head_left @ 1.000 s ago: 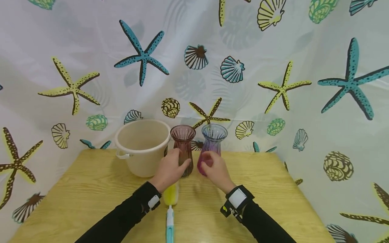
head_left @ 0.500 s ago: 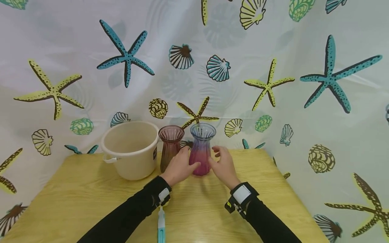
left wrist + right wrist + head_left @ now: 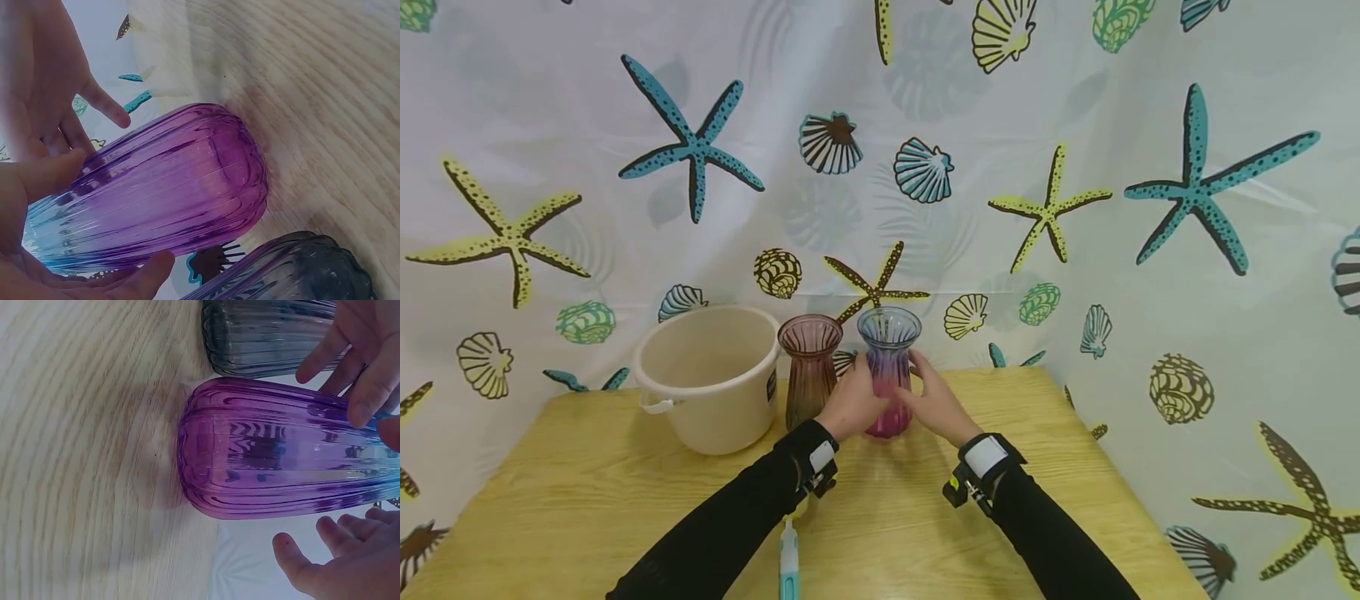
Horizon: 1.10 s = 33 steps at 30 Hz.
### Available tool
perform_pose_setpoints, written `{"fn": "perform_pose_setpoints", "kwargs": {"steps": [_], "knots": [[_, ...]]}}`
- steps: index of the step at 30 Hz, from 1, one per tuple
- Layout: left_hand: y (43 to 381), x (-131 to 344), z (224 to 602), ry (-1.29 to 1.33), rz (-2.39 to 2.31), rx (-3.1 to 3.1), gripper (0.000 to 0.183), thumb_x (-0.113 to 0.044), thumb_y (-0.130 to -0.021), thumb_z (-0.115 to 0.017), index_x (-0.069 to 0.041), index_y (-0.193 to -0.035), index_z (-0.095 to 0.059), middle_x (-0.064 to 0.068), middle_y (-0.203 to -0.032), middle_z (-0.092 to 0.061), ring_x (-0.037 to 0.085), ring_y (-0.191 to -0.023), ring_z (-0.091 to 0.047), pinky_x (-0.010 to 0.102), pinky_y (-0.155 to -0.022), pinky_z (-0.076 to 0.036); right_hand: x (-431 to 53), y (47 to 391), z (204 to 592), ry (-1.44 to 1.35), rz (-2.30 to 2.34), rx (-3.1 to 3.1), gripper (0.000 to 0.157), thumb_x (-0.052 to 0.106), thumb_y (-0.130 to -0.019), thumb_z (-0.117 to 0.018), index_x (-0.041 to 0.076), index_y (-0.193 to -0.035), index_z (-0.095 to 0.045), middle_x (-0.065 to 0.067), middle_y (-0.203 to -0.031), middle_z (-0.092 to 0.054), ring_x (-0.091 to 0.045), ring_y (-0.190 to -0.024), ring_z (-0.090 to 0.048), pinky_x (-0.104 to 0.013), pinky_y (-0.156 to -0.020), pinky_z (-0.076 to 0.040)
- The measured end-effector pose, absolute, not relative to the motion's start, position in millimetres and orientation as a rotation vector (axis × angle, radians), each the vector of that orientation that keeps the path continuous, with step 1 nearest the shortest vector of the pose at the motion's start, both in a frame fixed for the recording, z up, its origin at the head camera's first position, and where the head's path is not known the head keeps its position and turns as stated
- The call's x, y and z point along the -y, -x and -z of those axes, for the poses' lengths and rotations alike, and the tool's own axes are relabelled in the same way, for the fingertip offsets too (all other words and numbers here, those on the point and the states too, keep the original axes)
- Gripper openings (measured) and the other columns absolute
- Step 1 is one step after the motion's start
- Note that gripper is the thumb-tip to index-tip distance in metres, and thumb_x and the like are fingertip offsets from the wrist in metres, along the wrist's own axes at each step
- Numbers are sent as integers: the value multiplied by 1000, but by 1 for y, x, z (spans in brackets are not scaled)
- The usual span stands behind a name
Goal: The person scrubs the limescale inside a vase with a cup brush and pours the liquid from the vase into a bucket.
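A ribbed glass vase [image 3: 889,367], blue at the flared rim and pink-purple below, stands upright on the wooden table between both hands. My left hand [image 3: 853,403] is curled round its left side. The left thumb lies across the front, and some fingers [image 3: 157,270] show at the side. From the right, my right hand [image 3: 940,408] reaches around the vase with spread, relaxed fingers [image 3: 289,555]. In the right wrist view a gap shows between those fingers and the glass. A brownish-purple ribbed vase [image 3: 809,367] stands just left of the left hand, partly hidden by it.
A cream bucket [image 3: 718,421] with a handle stands at the back left. A white and teal brush handle [image 3: 788,560] lies near the front, its upper part hidden by the left forearm. A curtain [image 3: 850,200] with starfish and shells hangs behind the table [image 3: 1000,517].
Both hands have come to the blue and pink vase. The left hand has moved right from the brownish vase to curl round it. The right hand has shifted to its right side.
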<state>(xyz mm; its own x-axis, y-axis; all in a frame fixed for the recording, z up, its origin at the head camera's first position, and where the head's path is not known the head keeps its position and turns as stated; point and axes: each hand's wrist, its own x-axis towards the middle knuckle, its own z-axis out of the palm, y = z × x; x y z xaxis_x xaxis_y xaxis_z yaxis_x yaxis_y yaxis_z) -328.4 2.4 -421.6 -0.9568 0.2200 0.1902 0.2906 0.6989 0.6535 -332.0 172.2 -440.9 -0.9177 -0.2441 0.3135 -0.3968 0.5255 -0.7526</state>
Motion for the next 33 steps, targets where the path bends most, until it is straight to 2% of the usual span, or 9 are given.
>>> {"fn": "perform_pose_setpoints", "kwargs": {"steps": [5, 9, 13, 19, 25, 33], "knots": [[334, -4, 423, 390, 1117, 2806, 100, -34, -81, -72, 9, -147, -10, 31, -141, -35, 32, -122, -41, 46, -98, -41, -169, 334, 442, -546, -1384, 2629, 75, 30, -91, -63, 7, -150, -21, -18, -144, -39, -22, -127, -35, -51, -106, -28], [337, -6, 427, 392, 1147, 2813, 100, -35, -83, -70, 8, -148, -7, 29, -135, -45, 31, -112, -51, 45, -91, -47, -168, 334, 442, -506, -1403, 2636, 80, 37, -89, -65, 6, -149, -22, -18, -143, -40, -23, -127, -35, -53, -106, -28], [339, -6, 431, 395, 1129, 2814, 100, -39, -84, -69, 7, -148, -7, 28, -129, -52, 29, -106, -56, 44, -86, -51, -168, 338, 445, -533, -1413, 2621, 80, 38, -89, -65, 7, -149, -22, -17, -145, -38, -23, -127, -35, -52, -105, -29], [341, -6, 436, 379, 1068, 2774, 96, -38, -83, -71, 6, -147, -15, 26, -124, -56, 29, -102, -58, 45, -86, -50, -164, 341, 448, -551, -1370, 2588, 72, 32, -91, -65, 7, -148, -27, -16, -141, -44, -21, -124, -40, -50, -103, -34], [337, -6, 438, 398, 1067, 2731, 89, -34, -83, -70, 8, -145, -22, 26, -119, -59, 29, -100, -59, 45, -84, -51, -162, 335, 449, -552, -1289, 2531, 65, 28, -91, -65, 3, -143, -35, -19, -128, -55, -21, -114, -49, -49, -98, -41], [322, -3, 430, 450, 967, 2731, 88, -41, -81, -71, 3, -145, -28, 20, -108, -66, 23, -87, -63, 42, -74, -55, -167, 315, 441, -514, -1255, 2539, 69, 33, -89, -66, 2, -142, -36, -18, -123, -59, -19, -110, -52, -48, -92, -47]]}}
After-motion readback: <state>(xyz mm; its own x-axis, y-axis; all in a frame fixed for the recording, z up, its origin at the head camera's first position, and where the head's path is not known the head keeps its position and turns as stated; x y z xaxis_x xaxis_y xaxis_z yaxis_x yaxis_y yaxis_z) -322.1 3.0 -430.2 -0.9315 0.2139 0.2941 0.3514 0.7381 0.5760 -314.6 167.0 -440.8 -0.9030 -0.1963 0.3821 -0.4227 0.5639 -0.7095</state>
